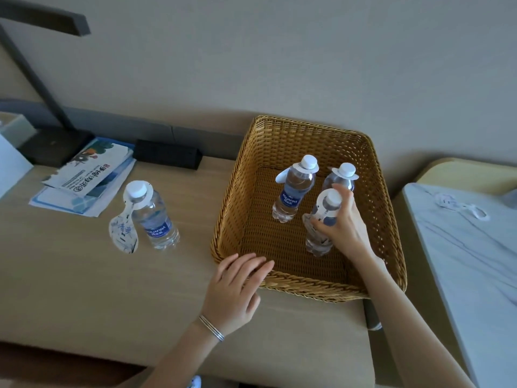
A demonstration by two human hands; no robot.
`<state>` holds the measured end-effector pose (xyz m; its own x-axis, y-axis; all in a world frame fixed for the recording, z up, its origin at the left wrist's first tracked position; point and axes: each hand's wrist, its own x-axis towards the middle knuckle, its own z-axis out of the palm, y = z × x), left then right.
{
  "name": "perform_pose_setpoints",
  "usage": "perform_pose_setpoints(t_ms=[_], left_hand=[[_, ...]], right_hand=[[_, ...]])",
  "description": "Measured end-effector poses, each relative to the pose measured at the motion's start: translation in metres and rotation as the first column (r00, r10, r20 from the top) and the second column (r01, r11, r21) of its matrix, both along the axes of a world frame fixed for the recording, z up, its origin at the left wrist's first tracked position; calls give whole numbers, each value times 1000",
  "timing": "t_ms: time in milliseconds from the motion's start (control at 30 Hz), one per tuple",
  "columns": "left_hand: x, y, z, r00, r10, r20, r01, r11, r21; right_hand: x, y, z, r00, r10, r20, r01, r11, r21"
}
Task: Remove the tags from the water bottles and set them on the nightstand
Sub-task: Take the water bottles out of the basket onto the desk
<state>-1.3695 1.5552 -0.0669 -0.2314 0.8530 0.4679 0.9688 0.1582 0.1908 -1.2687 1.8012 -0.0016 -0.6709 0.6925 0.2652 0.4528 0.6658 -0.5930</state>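
The right hand (342,228) reaches into the wicker basket (279,141) right of centre and curls its fingers round the upper part of a water bottle (317,242). This bottle is upright near the basket's front right corner, with a paper tag (321,210) looped round its neck. The left hand (235,289), with a thin bracelet (211,328) at its wrist, lies at lower centre with fingers straight and relaxed; its fingertips rest on the basket's near rim and hold nothing. Two more tagged bottles stand upright in the basket: a middle bottle (293,191) and a rear bottle (340,177) just behind the right hand. A fourth bottle (152,217) stands on the nightstand (112,289) left of centre, well apart from the basket, and its long tag (124,236) hangs from the neck down onto the tabletop. Printed leaflets (86,180) lie at upper left beside a dark lamp base (53,147).
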Motion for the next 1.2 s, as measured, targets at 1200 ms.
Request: perform_pose_setpoints(t_ms=[1200], left_hand=[[-169,-253,-90,946,189,263,-51,887,-458]], right_hand=[[-175,-318,-29,972,198,-124,-213,969,-122]])
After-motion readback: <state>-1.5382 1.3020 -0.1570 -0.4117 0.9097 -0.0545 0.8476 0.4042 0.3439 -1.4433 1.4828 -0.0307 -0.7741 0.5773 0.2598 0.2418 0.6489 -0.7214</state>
